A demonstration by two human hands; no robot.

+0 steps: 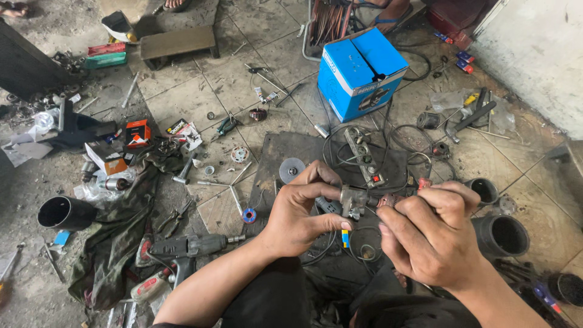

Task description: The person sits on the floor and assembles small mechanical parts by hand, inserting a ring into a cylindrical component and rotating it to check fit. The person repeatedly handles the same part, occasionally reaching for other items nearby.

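Just below the middle of the head view, I saw both hands closed on one small assembly held above the cluttered tile floor (182,100). The left hand (297,215) pinched a grey metal fitting (352,200) between thumb and forefinger, thumb underneath, the other fingers curled behind. The right hand (428,234) gripped a reddish-brown wound part (392,199) that met the fitting at the fitting's 3 o'clock side. The long axis of the joined pieces ran from 9 o'clock to 3 o'clock, almost level, so each hand held its own end and the joint sat between the two thumbs. I judged the left hand the nearer to the fitting's body, the right nearer to the wound end.

A blue cardboard box (358,73) stood at 12 o'clock from the hands, a grey grinding disc (291,169) at 10 o'clock, a power strip (362,155) close at 12 o'clock, a cordless drill (182,249) at 8 o'clock, and two black pipe sections (501,234) at 3 o'clock.

I could not make out how the two pieces were joined: the right fingers covered most of the wound part, and its far end was hidden in the fist. The fitting's underside was behind the left thumb. A small blue and yellow piece (345,238) below it was too small to identify.
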